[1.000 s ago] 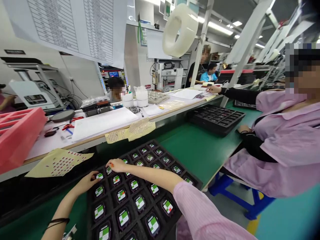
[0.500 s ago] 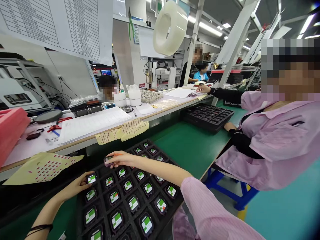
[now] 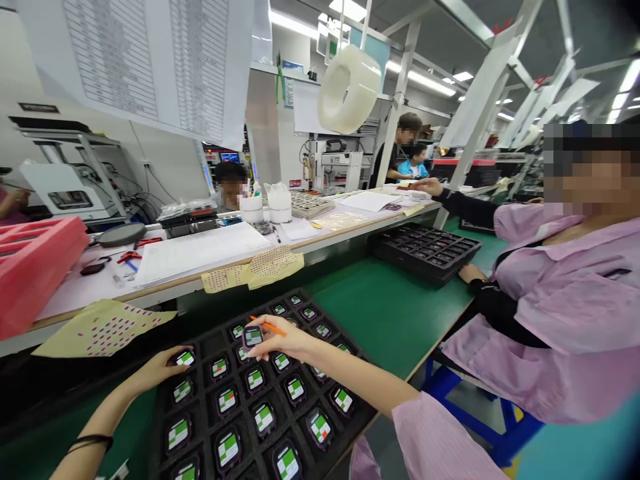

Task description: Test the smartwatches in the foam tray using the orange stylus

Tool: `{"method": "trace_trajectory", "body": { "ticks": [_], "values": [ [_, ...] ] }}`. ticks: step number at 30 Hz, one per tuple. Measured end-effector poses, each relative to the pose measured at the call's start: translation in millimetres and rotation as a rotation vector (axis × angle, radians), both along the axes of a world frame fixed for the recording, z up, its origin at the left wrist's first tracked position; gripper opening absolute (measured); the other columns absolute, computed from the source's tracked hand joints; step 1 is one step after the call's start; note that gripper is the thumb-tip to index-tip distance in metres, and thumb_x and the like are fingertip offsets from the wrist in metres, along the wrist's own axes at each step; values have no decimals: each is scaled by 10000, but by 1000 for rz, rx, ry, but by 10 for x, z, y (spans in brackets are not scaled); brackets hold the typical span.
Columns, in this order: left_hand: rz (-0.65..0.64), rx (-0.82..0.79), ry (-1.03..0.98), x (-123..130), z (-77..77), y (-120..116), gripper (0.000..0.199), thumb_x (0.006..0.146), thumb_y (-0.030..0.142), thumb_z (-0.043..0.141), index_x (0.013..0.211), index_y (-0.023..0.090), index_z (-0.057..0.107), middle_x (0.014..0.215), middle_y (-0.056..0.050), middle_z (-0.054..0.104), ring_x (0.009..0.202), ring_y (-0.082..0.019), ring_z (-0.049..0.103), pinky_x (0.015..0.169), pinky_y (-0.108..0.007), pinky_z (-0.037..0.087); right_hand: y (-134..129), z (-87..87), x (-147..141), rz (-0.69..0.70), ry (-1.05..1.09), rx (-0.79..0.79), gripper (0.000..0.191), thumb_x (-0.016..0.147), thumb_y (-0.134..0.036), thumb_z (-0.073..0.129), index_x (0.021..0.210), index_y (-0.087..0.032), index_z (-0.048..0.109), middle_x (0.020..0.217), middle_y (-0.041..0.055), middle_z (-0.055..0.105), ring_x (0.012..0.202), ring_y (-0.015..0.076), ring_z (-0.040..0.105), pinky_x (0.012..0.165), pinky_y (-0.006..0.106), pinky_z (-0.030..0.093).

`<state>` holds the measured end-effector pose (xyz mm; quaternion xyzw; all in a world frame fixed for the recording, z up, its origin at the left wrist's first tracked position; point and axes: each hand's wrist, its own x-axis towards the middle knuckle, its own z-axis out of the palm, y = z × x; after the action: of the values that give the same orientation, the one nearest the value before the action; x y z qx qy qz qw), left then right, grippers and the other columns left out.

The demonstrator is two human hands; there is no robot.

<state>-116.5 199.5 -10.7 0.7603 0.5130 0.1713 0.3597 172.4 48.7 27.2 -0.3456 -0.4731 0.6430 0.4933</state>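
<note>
A black tray [image 3: 360, 393] lies in front of me, with rows of small dark rounded units [image 3: 227, 448] whose screens show green and white. My right hand [image 3: 283, 343] is over the tray's upper part, holding one unit [image 3: 253, 337] up from its pocket. An orange pen-like stick [image 3: 270, 327] lies between the same fingers. My left hand [image 3: 155, 371] sits at the tray's left side, its fingertips on a unit [image 3: 184, 358]. Some screens show a small red patch.
A co-worker in a pink smock [image 3: 565, 313] sits at the right beside a second black tray [image 3: 425, 252] on the green bench mat [image 3: 390, 313]. A raised white shelf [image 3: 200, 253] holds papers. A pink rack [image 3: 35, 273] and perforated yellow sheets [image 3: 105, 328] lie to the left.
My right hand has carried the lifted unit rightward over the tray since the earlier frames. My left hand stays on the tray's left side. The whole view has shifted slightly.
</note>
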Motion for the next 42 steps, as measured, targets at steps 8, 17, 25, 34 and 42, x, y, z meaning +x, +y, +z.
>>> {"method": "trace_trajectory", "body": {
  "ticks": [8,17,25,34,42],
  "values": [
    [90,-105,-255,46,-17,-268,544,576,495,736,946,97,710,813,-69,684,628,-150,513,625,-274,431,-141,-193,-85,-100,-25,28,537,529,-192,853,984,-213,569,774,-20,656,561,119,638,461,209,454],
    [224,-159,-593,5,-9,-657,431,798,385,649,1149,138,613,1139,-129,624,1018,-232,595,714,-277,531,175,-187,-8,-81,-214,135,500,592,-230,834,1028,-223,589,886,6,644,612,125,632,527,252,490],
    [215,-370,-803,441,230,-905,315,883,346,588,1100,120,613,967,-123,671,819,-184,702,567,-197,507,547,-217,49,-130,-166,171,537,564,-238,837,1037,-225,583,820,-11,614,592,137,621,472,247,438],
    [144,-341,-894,819,451,-975,318,838,360,647,1082,157,625,910,-78,678,769,-159,693,488,-156,406,467,55,255,-103,-137,214,493,632,-241,799,1076,-235,584,944,22,634,649,138,644,500,241,460],
    [161,-402,-886,927,369,-949,339,835,358,644,1093,140,629,833,-65,664,697,-158,687,457,-166,387,393,33,247,-52,-124,137,357,745,-339,717,1068,-241,603,1014,44,631,683,149,681,544,256,505]
  ]
}}
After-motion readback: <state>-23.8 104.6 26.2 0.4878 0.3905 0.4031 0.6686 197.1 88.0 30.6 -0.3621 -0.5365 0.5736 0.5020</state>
